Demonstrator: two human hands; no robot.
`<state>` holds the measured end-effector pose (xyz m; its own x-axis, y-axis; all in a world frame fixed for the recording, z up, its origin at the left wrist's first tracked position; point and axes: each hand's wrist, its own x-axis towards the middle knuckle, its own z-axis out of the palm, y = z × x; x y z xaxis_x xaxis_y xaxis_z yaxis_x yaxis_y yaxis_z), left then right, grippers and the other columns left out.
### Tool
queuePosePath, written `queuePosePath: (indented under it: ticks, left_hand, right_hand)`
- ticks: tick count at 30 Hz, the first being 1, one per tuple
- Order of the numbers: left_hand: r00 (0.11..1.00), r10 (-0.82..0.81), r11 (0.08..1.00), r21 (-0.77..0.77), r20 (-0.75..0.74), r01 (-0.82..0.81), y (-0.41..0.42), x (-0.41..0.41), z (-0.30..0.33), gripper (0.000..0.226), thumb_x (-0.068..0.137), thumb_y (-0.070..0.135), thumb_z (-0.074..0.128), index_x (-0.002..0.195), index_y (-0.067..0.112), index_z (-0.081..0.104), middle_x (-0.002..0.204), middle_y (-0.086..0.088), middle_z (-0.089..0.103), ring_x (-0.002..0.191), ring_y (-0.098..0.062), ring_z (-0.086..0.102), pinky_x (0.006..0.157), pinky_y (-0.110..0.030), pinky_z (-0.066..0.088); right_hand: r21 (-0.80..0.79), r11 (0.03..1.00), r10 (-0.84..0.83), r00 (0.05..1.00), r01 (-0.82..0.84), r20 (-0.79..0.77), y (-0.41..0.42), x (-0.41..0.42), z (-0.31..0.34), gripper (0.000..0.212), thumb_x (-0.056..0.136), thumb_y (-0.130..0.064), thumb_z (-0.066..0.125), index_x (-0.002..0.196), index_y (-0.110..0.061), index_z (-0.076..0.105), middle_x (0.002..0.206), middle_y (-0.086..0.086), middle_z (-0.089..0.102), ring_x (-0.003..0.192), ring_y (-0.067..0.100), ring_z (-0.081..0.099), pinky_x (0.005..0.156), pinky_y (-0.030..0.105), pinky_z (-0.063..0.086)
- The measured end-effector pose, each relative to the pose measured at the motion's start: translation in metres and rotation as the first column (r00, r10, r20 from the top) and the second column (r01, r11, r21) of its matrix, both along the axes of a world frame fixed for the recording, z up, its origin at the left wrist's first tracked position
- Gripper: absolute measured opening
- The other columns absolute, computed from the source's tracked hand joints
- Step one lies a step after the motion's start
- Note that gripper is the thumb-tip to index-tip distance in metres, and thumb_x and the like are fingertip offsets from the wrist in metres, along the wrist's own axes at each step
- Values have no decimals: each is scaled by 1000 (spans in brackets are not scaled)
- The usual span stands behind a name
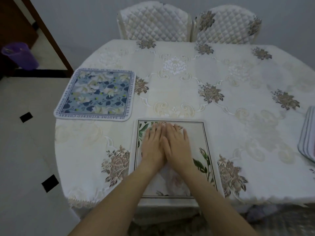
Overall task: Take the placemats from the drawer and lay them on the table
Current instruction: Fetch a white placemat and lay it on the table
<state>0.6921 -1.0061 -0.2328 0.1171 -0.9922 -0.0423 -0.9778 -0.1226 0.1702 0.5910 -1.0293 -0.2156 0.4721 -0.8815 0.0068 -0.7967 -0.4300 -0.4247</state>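
Table (238, 150): fills most of the head view, covered by a cream embroidered tablecloth (179, 79) with grey-brown flower motifs and a scalloped lace hem along the near edge.

Two quilted chairs stand at the far side, against a plain wall: left chair (154, 21), right chair (227, 24), touching side by side.

Floor (25, 150): pale tile with small black diamond insets, left of the table. A purple bin (20, 55) sits at the far left beside a dark wooden frame (51, 34).

Blue floral placemat (95, 94): lies flat on the left part of the table, near its edge, with a printed text border around blue and white flowers. It is well apart from both hands.

White floral placemat (202, 142): lies flat at the near edge, directly in front of the person, with a dark line border and green leaves and pale blooms. Its near end reaches the table's edge.

Striped placemats (307, 133): a small stack at the right edge of the view, partly cut off; count cannot be told.

Left hand (151, 143): palm down on the white floral placemat, fingers straight and together, pressing flat, gripping nothing.

Right hand (177, 143): same posture just beside it, flat and holding nothing; its inner edge touches and slightly overlaps the left hand. Fingertips of both point toward the far end of the mat and are a little blurred.
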Motion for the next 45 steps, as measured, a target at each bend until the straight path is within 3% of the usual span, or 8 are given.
queuePosePath:
  ticks: [2,7,12,21,24,28,34,45]
  left_hand:
    - [1000,14,999,34,7,-14,-5,2,-13,69,96,42,20,152,10,-4,161,-8,-5,148,-22,-8,120,-40,-3]
    - [994,-42,995,-91,-102,33,1,26,-14,66,95,41,9,151,7,19,158,-9,17,147,-19,11,119,-30,0]
    - [997,0,998,-63,-82,-5,10,56,-12,69,94,47,3,152,11,2,161,-5,0,147,-14,-4,118,-28,-6]
    - [998,-31,998,56,48,29,28,42,8,67,96,44,-3,150,4,-3,159,-14,-6,147,-26,-10,118,-40,-12]
    - [990,-144,989,-26,-3,144,73,-14,1,61,99,40,1,150,7,2,160,-14,3,146,-28,-7,120,-46,-1]
    - [982,-190,980,-59,-18,188,93,-35,-13,66,98,38,28,152,8,4,160,-11,3,148,-26,2,116,-41,5]
    - [988,-150,989,-20,-31,149,117,2,-10,63,102,45,17,152,7,8,160,-8,2,148,-19,-1,117,-35,5]
    - [983,-183,968,174,1,181,127,38,28,72,97,48,1,149,2,22,156,-11,14,144,-26,23,118,-31,5]
  right_hand:
    - [18,1000,-12,1000,13,-18,-12,7,-13,70,92,-48,3,153,-18,18,160,-4,16,149,13,7,120,34,-7]
    - [-36,997,61,989,-67,-136,-26,-14,-26,70,93,-52,-1,154,-20,9,161,-4,8,148,10,1,119,31,-6]
    - [-32,999,-41,980,35,-196,-40,-62,-27,73,92,-55,-2,155,-18,-2,162,-2,-2,148,10,-6,119,29,-8]
    - [-60,986,-166,959,156,-230,-18,-72,-2,74,95,-49,0,153,-5,11,161,13,12,149,23,8,121,39,4]
    - [-57,998,21,994,-27,-103,43,-49,0,65,102,-45,4,151,-7,24,157,11,24,146,26,21,116,40,12]
    - [-1,987,156,977,-158,-144,72,-51,-17,62,101,-48,2,154,-18,11,161,-2,8,149,11,3,119,36,5]
    - [-1,992,127,972,-129,-196,58,-98,-21,63,100,-52,9,155,-21,0,162,-5,-4,148,6,-10,121,32,-1]
    - [110,977,204,940,-181,-274,47,-122,7,67,98,-54,9,155,-19,3,160,-4,-2,149,13,-1,119,26,-1]
